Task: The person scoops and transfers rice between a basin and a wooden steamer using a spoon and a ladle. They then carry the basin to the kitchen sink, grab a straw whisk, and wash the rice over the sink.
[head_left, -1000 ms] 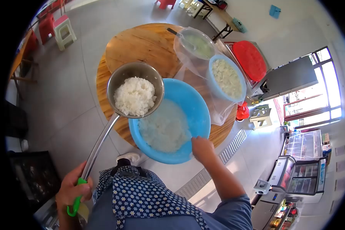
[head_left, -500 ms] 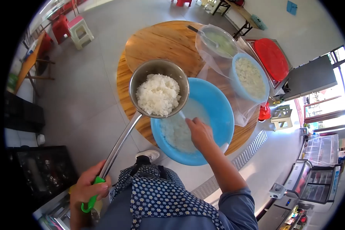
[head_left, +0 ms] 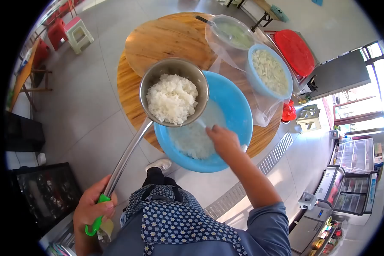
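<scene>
Left hand: gripping, fingers and thumb closed round the green grip (head_left: 99, 215) of the ladle; the hand (head_left: 94, 208) is low and left of the basin.
Right hand: fingers bent and drawn together over the basin; the hand (head_left: 224, 143) seems to pinch a pale, slender tool (head_left: 201, 123), though its hold and the tool's form cannot be told for certain.
Ladle: steel (head_left: 170, 66), long-handled, mouth upward, over the far left rim of the basin. With the load far from the grip, a firm wrist and a level bowl would best prevent spills.
Rice: a white mound (head_left: 172, 98) within the ladle, above the basin's left part; a steady hold keeps loose grains inside.
Basin: blue (head_left: 239, 109), wide, apparently overhanging the near table edge; light, even strokes would suit it better than pressure on the near rim.
Contents: whitish, cloudy matter (head_left: 194, 147) in the basin, partly hidden by ladle and hand; low strokes would limit splashing.
Table: wooden (head_left: 128, 96), under the basin.
Bowl: light blue (head_left: 255, 81), holding pale pieces, right of and beyond the basin.
Plastic: clear sheet (head_left: 265, 109), beside the basin's right side; best clear of the right forearm.
</scene>
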